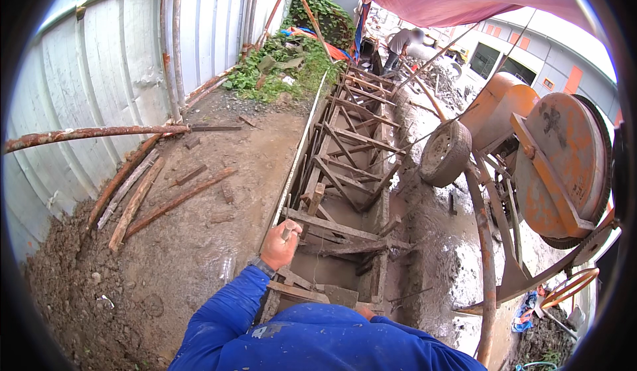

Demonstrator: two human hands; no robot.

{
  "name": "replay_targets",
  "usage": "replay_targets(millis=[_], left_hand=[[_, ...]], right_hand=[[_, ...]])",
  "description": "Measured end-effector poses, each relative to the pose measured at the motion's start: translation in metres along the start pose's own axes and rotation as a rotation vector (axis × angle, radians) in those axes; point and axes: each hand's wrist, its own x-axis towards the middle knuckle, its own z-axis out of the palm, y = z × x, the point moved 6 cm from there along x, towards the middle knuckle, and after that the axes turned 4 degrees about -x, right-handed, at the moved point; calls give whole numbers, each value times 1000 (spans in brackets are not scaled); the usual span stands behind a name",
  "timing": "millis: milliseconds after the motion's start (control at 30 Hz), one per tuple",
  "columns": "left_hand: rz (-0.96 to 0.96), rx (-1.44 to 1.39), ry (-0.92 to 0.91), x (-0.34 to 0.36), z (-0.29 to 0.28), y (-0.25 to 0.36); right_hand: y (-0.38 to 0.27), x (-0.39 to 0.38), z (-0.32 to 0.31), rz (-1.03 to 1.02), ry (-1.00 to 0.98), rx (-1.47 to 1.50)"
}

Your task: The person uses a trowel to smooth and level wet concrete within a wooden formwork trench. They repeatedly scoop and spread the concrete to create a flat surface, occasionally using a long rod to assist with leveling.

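At seven o'clock, the left hand [276, 247]'s fingers are clamping a blunt-ended rod [286, 232] near a timber brace [335, 226]; at five, the right hand [364, 312] is hiding, fingers indiscernible.

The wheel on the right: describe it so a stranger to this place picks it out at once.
On the right, beside the timber-braced trench, stands a big, rusty orange mixer. On its side toward the trench, look for the wheel. Its thick, mud-grey tyre sets it apart from the larger, dark-rimmed orange disc farther right.
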Motion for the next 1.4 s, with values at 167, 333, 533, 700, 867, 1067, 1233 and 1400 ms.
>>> replay_targets(millis=[167,333,533,700,867,1067,1233,1400], left_hand=[[-9,31,5,-3,-9,3],[22,29,18,-1,-6,4],[52,27,21,-2,-8,4],[17,38,-15,-2,-7,3],[4,24,-17,-2,-8,2],[72,3,16,-2,-10,6],[82,29,5,-1,-12,13],[38,-5,7,0,-9,11]], right_hand=[[-20,6,1,-11,2,-11],[-30,0,-14,-105,-8,-44],[-55,-12,-30,27,-71,23],[-48,-12,-31,58,-26,36],[-40,-6,-32,94,-46,-9],[-33,-3,-33,89,-58,-51],[-25,2,-25,160,-74,41],[-3,7,-18,124,-82,-107]])
